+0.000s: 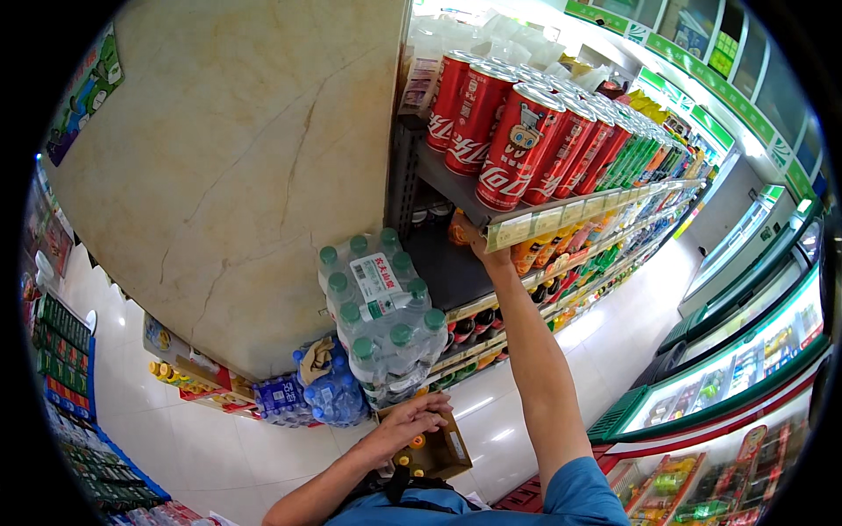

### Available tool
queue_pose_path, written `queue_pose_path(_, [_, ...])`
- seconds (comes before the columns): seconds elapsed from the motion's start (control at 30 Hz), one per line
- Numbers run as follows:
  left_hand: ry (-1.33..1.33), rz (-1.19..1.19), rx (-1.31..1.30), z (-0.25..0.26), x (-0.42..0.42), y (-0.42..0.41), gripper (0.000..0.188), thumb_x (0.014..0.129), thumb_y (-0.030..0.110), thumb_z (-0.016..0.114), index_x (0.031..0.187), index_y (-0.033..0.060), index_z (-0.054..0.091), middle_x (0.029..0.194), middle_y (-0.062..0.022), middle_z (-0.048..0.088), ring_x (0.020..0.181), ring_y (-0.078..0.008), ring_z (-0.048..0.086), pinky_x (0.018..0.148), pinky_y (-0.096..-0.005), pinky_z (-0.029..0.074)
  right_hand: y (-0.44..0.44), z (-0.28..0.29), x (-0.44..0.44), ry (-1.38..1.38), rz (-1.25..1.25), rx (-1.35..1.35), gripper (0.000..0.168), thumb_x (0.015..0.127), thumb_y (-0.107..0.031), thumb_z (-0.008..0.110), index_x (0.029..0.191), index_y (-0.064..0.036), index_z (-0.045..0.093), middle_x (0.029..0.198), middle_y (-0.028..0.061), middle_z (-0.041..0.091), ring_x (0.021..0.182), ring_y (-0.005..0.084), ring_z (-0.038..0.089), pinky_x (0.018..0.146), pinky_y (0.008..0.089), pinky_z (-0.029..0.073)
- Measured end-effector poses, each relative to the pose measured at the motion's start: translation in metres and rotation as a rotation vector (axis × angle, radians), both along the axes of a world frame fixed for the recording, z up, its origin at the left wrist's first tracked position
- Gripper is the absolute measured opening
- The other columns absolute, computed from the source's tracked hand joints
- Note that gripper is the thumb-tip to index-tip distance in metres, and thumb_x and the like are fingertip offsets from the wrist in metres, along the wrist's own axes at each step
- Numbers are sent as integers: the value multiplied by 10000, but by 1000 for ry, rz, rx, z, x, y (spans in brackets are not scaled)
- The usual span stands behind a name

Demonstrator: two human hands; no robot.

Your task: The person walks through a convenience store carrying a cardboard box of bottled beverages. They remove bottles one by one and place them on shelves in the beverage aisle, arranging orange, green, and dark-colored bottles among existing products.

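Note:
My right hand (488,244) reaches into the second shelf tier, partly hidden by the price rail above it. Next to its fingers is an orange drink bottle (458,230); whether the fingers grip it cannot be told. More orange drink bottles (531,250) stand in a row to the right of the wrist. My left hand (416,415) is held with its fingers spread above an open cardboard box (454,442), nothing in it. Inside the box are several bottles with yellow-orange caps (417,442). Tall red Coca-Cola cans (520,148) fill the top shelf above my right hand.
Shrink-wrapped water bottles with green caps (388,309) are stacked left of the shelf, beside a stone-patterned pillar (250,164). Blue-capped water packs (332,388) sit on the floor. The shelf's price rail (566,214) juts out over my right wrist. Glass-fronted coolers (730,375) line the right side.

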State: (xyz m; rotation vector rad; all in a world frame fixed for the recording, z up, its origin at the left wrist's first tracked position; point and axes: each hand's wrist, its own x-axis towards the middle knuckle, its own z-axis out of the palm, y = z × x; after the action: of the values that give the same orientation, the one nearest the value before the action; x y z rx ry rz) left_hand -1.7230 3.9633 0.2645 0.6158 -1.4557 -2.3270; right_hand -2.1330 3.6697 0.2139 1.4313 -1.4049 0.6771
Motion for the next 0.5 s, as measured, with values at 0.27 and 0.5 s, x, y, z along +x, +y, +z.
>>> queue_pose_path(0.27, [-48,37,49,-12,9,0,455,1060,212,575,1456,-1,502,1393,-134,599,1200,-217,632,1029,-350,513,-25,-10,29,10,-14,-161,577,1069,-537,479,1458,-111,503,1459,-6,538,1236,142,554,989,299,494])
queue_pose_path(0.5, [-75,98,77,-35,15,-3,412,1036,233,636,1393,35,583,1309,-80,658,1178,-194,652,1003,-347,529,34,65,69,-313,418,-85,311,912,-320,779,1013,-41,687,977,133,689,897,337,644,812,430,514])
